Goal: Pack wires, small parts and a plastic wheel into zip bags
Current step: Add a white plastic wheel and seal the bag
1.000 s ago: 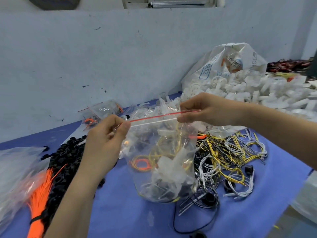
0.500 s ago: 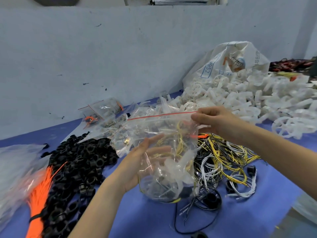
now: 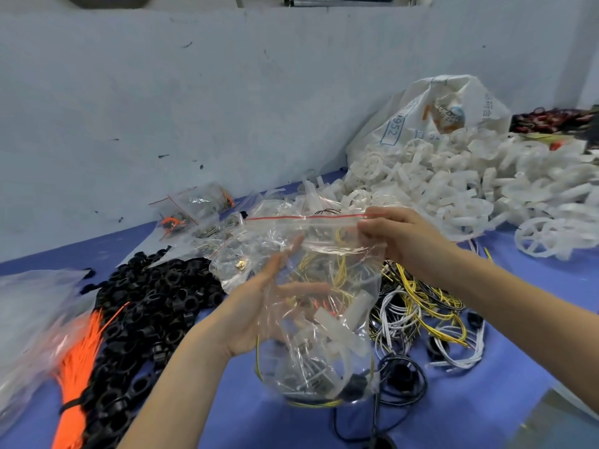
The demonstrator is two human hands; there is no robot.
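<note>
Fingers of right hand pinch zip bag top; left hand flat behind.

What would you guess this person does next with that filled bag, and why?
Probably set it aside with the packed bags by the wall. The zip bag already holds wires and white parts, its red strip looks closed, the right hand pinches its top corner, and the left hand lies open against its side.
</note>
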